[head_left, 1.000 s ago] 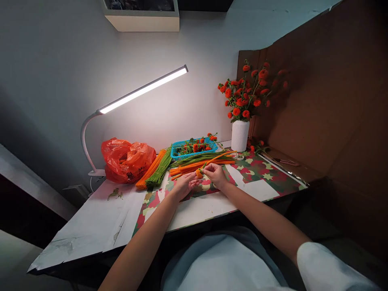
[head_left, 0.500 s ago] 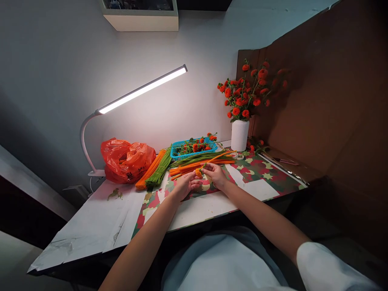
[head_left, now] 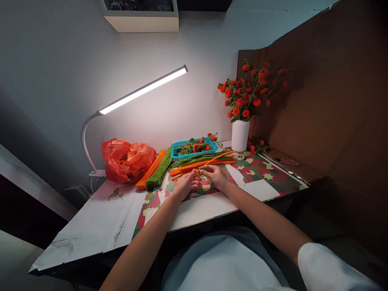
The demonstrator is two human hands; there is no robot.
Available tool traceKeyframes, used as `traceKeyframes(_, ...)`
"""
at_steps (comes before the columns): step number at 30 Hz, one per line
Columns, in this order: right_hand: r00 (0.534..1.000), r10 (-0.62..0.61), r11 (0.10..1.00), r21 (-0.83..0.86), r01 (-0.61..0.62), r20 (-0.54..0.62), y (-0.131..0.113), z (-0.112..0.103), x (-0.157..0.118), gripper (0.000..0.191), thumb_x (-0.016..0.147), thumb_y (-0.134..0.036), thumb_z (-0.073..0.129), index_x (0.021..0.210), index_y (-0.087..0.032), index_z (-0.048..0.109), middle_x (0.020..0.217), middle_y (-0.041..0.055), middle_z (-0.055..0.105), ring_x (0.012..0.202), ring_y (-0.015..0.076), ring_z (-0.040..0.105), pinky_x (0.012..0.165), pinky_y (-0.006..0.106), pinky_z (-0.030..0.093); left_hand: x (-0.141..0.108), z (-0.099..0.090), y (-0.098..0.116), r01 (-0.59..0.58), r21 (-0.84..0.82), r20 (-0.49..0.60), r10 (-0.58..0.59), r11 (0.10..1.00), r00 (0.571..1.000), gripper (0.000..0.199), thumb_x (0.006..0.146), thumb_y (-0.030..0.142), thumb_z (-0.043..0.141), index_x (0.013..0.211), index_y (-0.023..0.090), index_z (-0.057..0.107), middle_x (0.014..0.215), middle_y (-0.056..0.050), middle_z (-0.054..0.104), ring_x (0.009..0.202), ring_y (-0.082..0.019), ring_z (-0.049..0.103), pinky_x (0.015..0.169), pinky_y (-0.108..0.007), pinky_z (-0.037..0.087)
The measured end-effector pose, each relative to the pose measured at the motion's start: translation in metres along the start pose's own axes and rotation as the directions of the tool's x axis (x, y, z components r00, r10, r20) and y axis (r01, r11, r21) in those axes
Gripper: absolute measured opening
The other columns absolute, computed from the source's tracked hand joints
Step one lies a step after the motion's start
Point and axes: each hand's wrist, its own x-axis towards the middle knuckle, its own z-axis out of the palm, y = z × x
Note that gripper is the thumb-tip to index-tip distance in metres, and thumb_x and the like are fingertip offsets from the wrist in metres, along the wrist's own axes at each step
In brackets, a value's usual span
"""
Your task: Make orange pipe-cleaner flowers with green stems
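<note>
Between my two hands is a small orange pipe-cleaner flower point(head_left: 198, 173) with a bit of green on it. My left hand point(head_left: 186, 186) pinches it from the left, thumb and forefinger closed, the other fingers curled. From the right, my right hand point(head_left: 216, 176) has its fingertips closed on the flower's green part. Just beyond my hands lie loose orange pipe cleaners point(head_left: 182, 171) and green pipe cleaners point(head_left: 198, 159). To their left rest an orange bundle point(head_left: 156, 169) and a green bundle point(head_left: 160, 169).
A blue basket point(head_left: 178, 155) of finished flowers stands at the back. Left of it are an orange plastic bag point(head_left: 129, 161) and a lit desk lamp point(head_left: 142, 89). A white vase point(head_left: 240, 136) of orange flowers, tape point(head_left: 240, 157) and pliers point(head_left: 286, 161) are at the right, beside a cardboard wall point(head_left: 321, 101).
The flower has turned between my fingertips, so more green and less orange shows. My hands have stayed almost in the same place.
</note>
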Motion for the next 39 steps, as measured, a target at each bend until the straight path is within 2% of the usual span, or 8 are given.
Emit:
traceKeyframes(5, 0.997, -0.063, 0.989, -0.132, 0.067, 0.037, 0.004, -0.002, 0.001, 0.030, 0.058, -0.042, 0.078, 0.073, -0.018, 0.069, 0.071, 0.0019, 0.067, 0.067, 0.0154, 0.060, 0.067, 0.030, 0.047, -0.002, 0.001, 0.004, 0.143, -0.008, -0.022, -0.144, 0.990, 0.989, 0.044, 0.090, 0.049, 0.044, 0.066, 0.013, 0.053, 0.051, -0.002, 0.056, 0.039, -0.010, 0.055, 0.041, -0.019, 0.046)
traceKeyframes(11, 0.981, -0.194, 0.951, -0.242, 0.191, 0.012, 0.003, -0.003, 0.002, 0.031, 0.060, -0.046, 0.076, 0.069, -0.018, 0.068, 0.081, 0.0043, 0.065, 0.072, 0.0163, 0.060, 0.065, 0.029, 0.048, -0.003, -0.001, 0.003, 0.189, 0.041, 0.043, -0.191, 0.981, 0.981, 0.050, 0.087, 0.057, 0.042, 0.065, 0.013, 0.054, 0.050, -0.003, 0.056, 0.039, -0.011, 0.055, 0.039, -0.019, 0.043)
traceKeyframes(14, 0.974, -0.228, 0.940, -0.262, 0.217, -0.010, 0.002, -0.003, 0.002, 0.030, 0.062, -0.047, 0.075, 0.067, -0.019, 0.067, 0.087, 0.0054, 0.063, 0.077, 0.0170, 0.060, 0.067, 0.029, 0.049, -0.004, 0.000, 0.001, -0.031, 0.093, 0.034, 0.028, 0.995, 0.999, 0.039, 0.076, 0.053, 0.063, 0.080, 0.014, 0.057, 0.059, -0.002, 0.061, 0.048, -0.012, 0.061, 0.047, -0.021, 0.048)
traceKeyframes(17, 0.980, -0.199, 0.954, -0.234, 0.188, -0.023, 0.002, -0.003, 0.002, 0.031, 0.060, -0.048, 0.076, 0.068, -0.019, 0.067, 0.082, 0.0048, 0.063, 0.072, 0.0165, 0.059, 0.065, 0.029, 0.048, -0.004, 0.000, -0.001, -0.323, 0.180, 0.032, 0.323, 0.929, 0.946, 0.046, 0.059, 0.034, 0.082, 0.094, 0.017, 0.057, 0.076, 0.000, 0.065, 0.063, -0.012, 0.064, 0.061, -0.023, 0.051)
traceKeyframes(19, 0.984, -0.177, 0.961, -0.216, 0.170, -0.015, 0.002, -0.002, 0.003, 0.033, 0.058, -0.048, 0.077, 0.067, -0.019, 0.066, 0.078, 0.0039, 0.063, 0.069, 0.0161, 0.058, 0.064, 0.029, 0.048, -0.003, -0.002, -0.002, -0.360, 0.216, 0.059, 0.356, 0.908, 0.933, 0.044, 0.057, 0.033, 0.083, 0.090, 0.016, 0.060, 0.076, 0.000, 0.066, 0.063, -0.011, 0.063, 0.063, -0.022, 0.051)
traceKeyframes(25, 0.985, -0.167, 0.967, -0.189, 0.171, 0.038, 0.004, -0.004, 0.002, 0.031, 0.061, -0.046, 0.077, 0.071, -0.019, 0.067, 0.075, 0.0014, 0.063, 0.066, 0.0143, 0.057, 0.063, 0.027, 0.047, 0.000, -0.006, -0.002, -0.115, 0.036, 0.088, 0.112, 0.993, 0.990, 0.036, 0.068, 0.041, 0.076, 0.082, 0.011, 0.062, 0.059, 0.000, 0.061, 0.051, -0.009, 0.059, 0.052, -0.018, 0.048)
traceKeyframes(29, 0.981, -0.173, 0.963, -0.195, 0.186, 0.083, 0.005, -0.005, 0.001, 0.031, 0.063, -0.046, 0.076, 0.074, -0.019, 0.069, 0.077, 0.0016, 0.063, 0.068, 0.0140, 0.057, 0.064, 0.027, 0.046, -0.003, -0.004, 0.002, 0.047, -0.099, 0.130, -0.034, 0.994, 0.991, 0.027, 0.080, 0.036, 0.067, 0.084, 0.011, 0.058, 0.058, -0.002, 0.060, 0.049, -0.009, 0.058, 0.049, -0.018, 0.049)
traceKeyframes(39, 0.943, -0.299, 0.884, -0.330, 0.331, 0.144, -0.007, -0.002, -0.004, 0.030, 0.070, -0.049, 0.070, 0.063, -0.020, 0.068, 0.079, 0.0045, 0.062, 0.079, 0.0184, 0.057, 0.075, 0.032, 0.046, -0.006, -0.002, 0.005, 0.134, -0.151, 0.157, -0.110, 0.979, 0.981, 0.024, 0.089, 0.037, 0.052, 0.083, 0.014, 0.055, 0.060, -0.002, 0.061, 0.042, -0.007, 0.053, 0.043, -0.017, 0.046)
